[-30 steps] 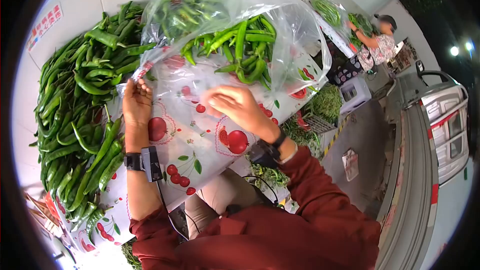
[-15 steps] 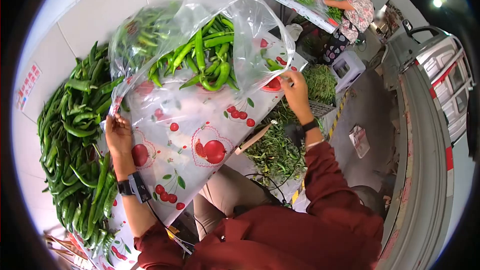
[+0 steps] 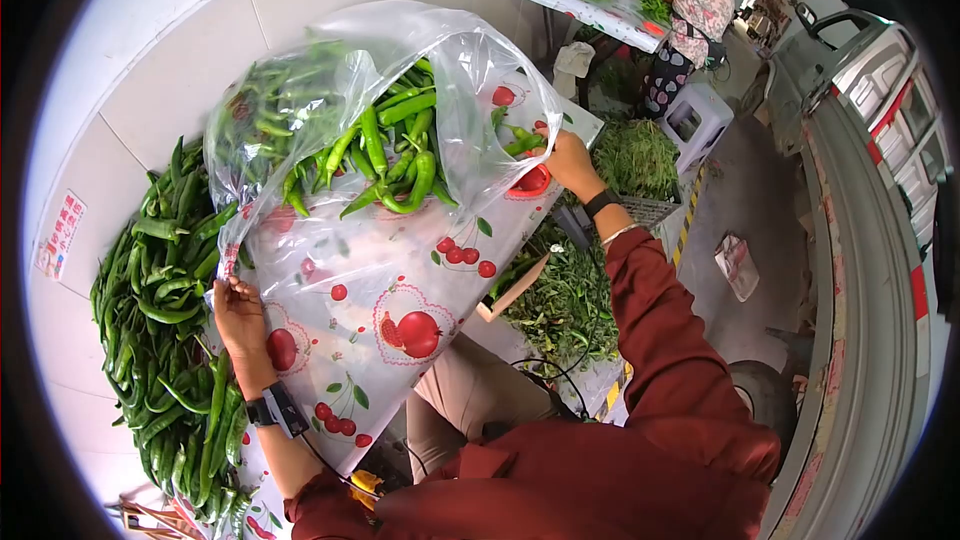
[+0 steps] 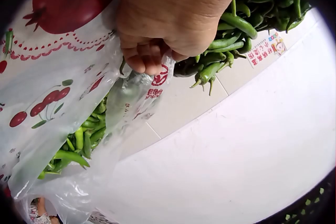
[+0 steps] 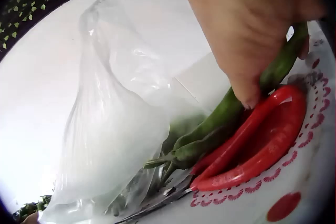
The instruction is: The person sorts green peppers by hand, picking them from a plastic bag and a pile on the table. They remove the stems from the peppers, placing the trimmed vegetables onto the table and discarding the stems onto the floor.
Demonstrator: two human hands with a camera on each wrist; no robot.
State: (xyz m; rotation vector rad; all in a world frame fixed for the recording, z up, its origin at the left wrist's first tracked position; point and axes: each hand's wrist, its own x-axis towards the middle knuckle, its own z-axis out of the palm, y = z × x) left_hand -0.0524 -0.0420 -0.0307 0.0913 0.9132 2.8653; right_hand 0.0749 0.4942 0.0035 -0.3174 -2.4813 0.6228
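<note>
My left hand (image 3: pixel 240 318) grips the near left edge of a clear plastic bag (image 3: pixel 330 230), its fingers curled round the gathered plastic, as the left wrist view also shows. Inside the bag lie green peppers (image 3: pixel 375 145), its mouth spread wide toward me. At the bag's right rim, my right hand (image 3: pixel 572 165) grips a long green pepper (image 5: pixel 220 113), thumb on one side of it. Right beside that pepper rest scissors with red handles (image 5: pixel 257 140), blades partly under other peppers and plastic. To the left of my left hand is a large heap of green peppers (image 3: pixel 165 320).
The table (image 3: pixel 350 340) wears a fruit-print cloth. A crate of green trimmings (image 3: pixel 640 160) and a purple-white stool (image 3: pixel 697 120) stand right of it. Farther back, a person (image 3: pixel 695 15) works at another table with greens. A truck (image 3: pixel 890 120) is parked at the right.
My right hand has moved from over the tablecloth to the bag's right rim and now holds a pepper. The left hand still holds the bag edge. The head view has shifted.
</note>
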